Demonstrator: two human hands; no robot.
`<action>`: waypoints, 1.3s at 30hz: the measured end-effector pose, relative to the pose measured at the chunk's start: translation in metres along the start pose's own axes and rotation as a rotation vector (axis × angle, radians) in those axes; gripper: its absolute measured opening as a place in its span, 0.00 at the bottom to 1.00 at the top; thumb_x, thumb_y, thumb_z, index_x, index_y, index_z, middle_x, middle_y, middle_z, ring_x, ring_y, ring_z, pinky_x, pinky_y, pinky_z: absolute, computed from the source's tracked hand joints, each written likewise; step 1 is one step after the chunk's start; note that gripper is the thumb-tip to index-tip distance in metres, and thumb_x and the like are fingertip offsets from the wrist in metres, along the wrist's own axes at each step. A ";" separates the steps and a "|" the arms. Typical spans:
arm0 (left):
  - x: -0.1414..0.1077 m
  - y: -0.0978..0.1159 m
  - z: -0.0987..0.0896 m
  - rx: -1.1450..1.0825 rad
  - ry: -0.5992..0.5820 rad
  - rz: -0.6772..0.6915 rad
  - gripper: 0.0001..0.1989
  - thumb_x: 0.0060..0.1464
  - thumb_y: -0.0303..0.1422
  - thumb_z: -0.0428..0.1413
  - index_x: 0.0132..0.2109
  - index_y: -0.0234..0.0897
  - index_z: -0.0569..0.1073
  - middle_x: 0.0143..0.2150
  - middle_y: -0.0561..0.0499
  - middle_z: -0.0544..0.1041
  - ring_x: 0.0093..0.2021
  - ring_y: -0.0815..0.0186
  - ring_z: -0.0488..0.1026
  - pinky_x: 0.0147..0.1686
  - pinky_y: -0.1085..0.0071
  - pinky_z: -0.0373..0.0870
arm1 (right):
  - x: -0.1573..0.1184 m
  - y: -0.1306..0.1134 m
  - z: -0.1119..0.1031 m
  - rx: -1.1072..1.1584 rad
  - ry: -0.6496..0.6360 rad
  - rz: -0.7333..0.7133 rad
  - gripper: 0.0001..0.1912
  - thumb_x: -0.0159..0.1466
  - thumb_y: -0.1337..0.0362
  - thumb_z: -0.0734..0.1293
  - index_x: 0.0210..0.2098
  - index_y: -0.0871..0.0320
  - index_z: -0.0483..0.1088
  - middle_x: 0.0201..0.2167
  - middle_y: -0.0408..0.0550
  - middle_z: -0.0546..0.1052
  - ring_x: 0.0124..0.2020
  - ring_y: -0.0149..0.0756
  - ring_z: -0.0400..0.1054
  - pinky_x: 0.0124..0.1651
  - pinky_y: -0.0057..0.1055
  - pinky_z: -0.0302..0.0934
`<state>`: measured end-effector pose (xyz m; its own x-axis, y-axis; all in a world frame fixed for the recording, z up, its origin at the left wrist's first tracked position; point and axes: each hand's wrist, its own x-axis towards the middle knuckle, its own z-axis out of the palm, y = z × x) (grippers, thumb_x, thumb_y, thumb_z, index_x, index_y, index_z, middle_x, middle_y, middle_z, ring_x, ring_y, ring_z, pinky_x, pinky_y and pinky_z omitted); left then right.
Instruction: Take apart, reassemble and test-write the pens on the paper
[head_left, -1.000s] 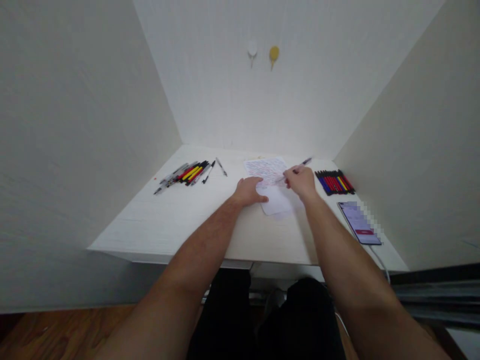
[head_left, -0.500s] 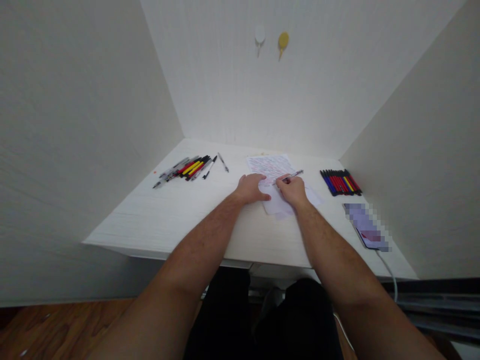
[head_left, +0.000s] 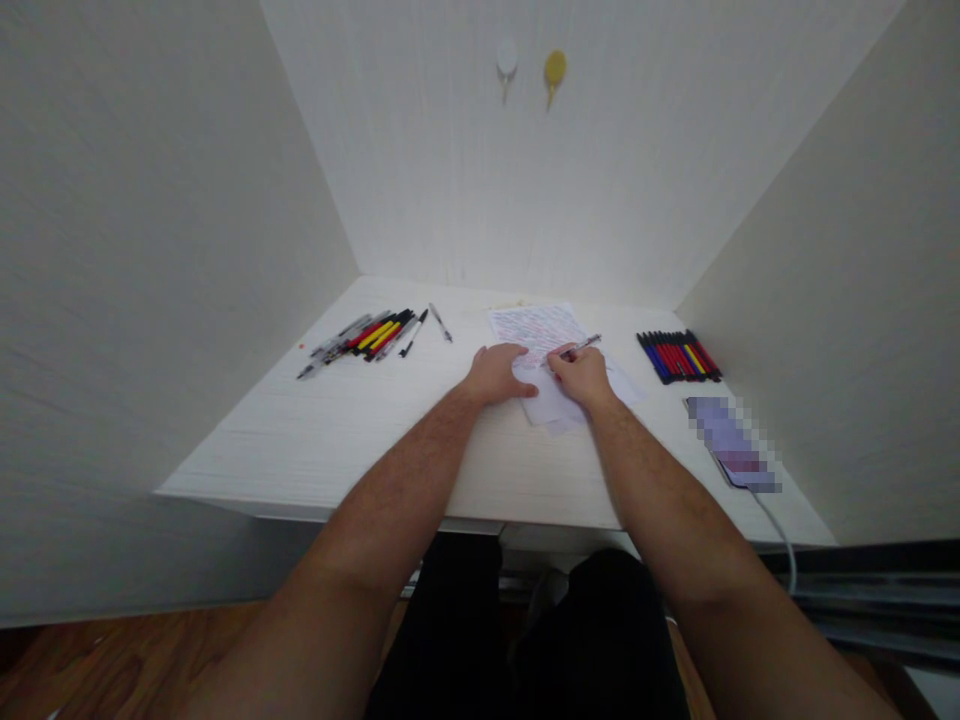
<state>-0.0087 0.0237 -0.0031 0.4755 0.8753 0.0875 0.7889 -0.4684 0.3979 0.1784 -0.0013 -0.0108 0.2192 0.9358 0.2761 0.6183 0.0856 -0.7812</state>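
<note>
My right hand [head_left: 582, 374] is closed around a pen [head_left: 589, 343], its tip down by the sheet. Under both hands lies a sheet of paper [head_left: 536, 325], its upper part covered in rows of coloured marks or writing too small to read. My left hand [head_left: 498, 374] rests on the paper's left edge with thumb and fingers apart, holding nothing. The lower part of the sheet is mostly bare, and other paper shows beneath it at the right.
A loose pile of pens [head_left: 367, 335] lies at the left, with a single pen [head_left: 441, 322] beside it. At the right sit a neat row of pens [head_left: 679, 357] and a phone [head_left: 724, 440] with a white cable [head_left: 776, 525]. Two hooks, one yellow [head_left: 555, 68], are on the back wall.
The camera view has shifted slightly. My right hand still grips the pen at the paper, and my left hand stays on the sheet's left edge.
</note>
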 end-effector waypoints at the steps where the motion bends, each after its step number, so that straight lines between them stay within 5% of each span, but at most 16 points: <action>1: 0.000 0.000 0.000 -0.002 0.003 -0.002 0.44 0.42 0.51 0.64 0.64 0.37 0.66 0.67 0.43 0.66 0.66 0.53 0.62 0.66 0.59 0.53 | 0.000 -0.001 0.000 -0.015 0.020 0.007 0.12 0.55 0.59 0.65 0.26 0.62 0.76 0.20 0.46 0.76 0.25 0.34 0.69 0.28 0.28 0.56; 39: -0.001 0.002 -0.002 -0.033 -0.003 -0.018 0.43 0.41 0.50 0.65 0.63 0.40 0.67 0.67 0.44 0.66 0.66 0.54 0.62 0.66 0.60 0.53 | 0.001 -0.004 -0.005 -0.125 0.156 0.132 0.10 0.54 0.62 0.66 0.23 0.61 0.75 0.24 0.51 0.78 0.27 0.37 0.70 0.30 0.29 0.57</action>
<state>-0.0084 0.0222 -0.0007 0.4624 0.8833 0.0773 0.7842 -0.4481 0.4293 0.1802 -0.0022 -0.0046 0.4123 0.8709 0.2675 0.6635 -0.0858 -0.7432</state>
